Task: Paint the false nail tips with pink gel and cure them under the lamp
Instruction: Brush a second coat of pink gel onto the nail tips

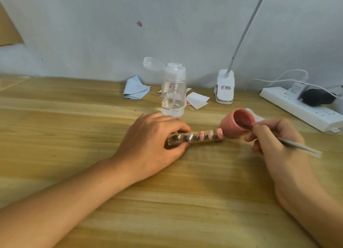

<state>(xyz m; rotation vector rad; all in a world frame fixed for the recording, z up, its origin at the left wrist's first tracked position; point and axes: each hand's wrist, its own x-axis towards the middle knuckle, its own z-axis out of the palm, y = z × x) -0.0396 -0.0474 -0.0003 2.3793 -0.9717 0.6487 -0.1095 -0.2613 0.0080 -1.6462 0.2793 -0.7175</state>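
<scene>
A wooden strip (204,141) lies on the table with several false nail tips stuck on dark putty. The three tips (266,133) at its right end are pink; those on the left look clear. My left hand (157,141) grips the strip's left end. A pink gel pot (232,126) is tilted on its side just right of the strip, mouth facing me. My right hand (274,138) pinches a thin grey brush (300,147), whose tip reaches into the pot's mouth.
Behind the strip stand a clear pump bottle (173,91) with its lid flipped open, a blue cloth (135,89), white paper pieces (197,100) and a clip-on lamp base (224,88) with a white gooseneck. A white power strip (300,108) lies far right.
</scene>
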